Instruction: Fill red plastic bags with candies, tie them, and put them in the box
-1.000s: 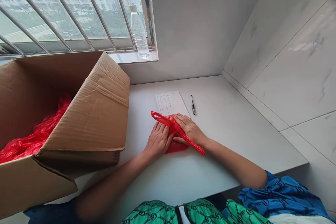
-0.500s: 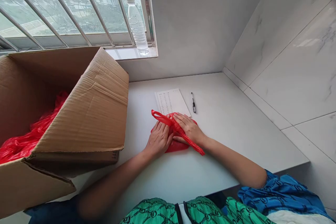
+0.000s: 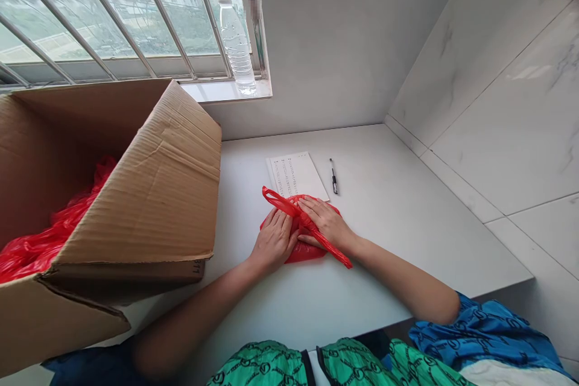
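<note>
A small red plastic bag (image 3: 304,251) lies flattened on the white counter (image 3: 389,205), its two handle loops sticking out to the upper left and lower right. My left hand (image 3: 272,240) presses flat on the bag's left part, fingers stretched out. My right hand (image 3: 326,222) lies flat on its right part, fingers together and extended, with one handle strap running under it. Neither hand grips the bag.
A large open cardboard box (image 3: 149,193) with more red plastic bags (image 3: 49,235) inside stands at the left. A printed sheet of paper (image 3: 295,175) and a black pen (image 3: 333,177) lie just beyond the bag. A water bottle (image 3: 235,42) stands on the windowsill.
Both hands stay pressed on the red bag with almost no movement. The view has shifted slightly downward since the earliest frame.
</note>
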A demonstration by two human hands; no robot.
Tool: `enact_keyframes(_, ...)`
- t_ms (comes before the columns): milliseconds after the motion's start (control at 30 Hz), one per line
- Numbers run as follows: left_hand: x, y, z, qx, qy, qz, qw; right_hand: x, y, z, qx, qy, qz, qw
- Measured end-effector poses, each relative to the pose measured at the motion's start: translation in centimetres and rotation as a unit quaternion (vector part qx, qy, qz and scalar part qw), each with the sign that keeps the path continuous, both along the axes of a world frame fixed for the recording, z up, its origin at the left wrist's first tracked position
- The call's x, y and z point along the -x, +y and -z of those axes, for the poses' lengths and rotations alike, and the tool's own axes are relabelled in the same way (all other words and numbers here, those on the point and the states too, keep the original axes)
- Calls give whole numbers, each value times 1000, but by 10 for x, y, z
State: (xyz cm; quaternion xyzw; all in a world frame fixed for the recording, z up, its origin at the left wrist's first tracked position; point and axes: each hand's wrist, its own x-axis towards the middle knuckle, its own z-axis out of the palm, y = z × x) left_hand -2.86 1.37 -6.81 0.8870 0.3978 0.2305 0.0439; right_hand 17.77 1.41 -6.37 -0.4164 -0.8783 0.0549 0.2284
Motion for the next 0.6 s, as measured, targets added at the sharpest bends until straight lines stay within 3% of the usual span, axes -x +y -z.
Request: enact_keyframes(600,0,2,1,10,-32,17,999,0,-1,-1,0,4,5,1000)
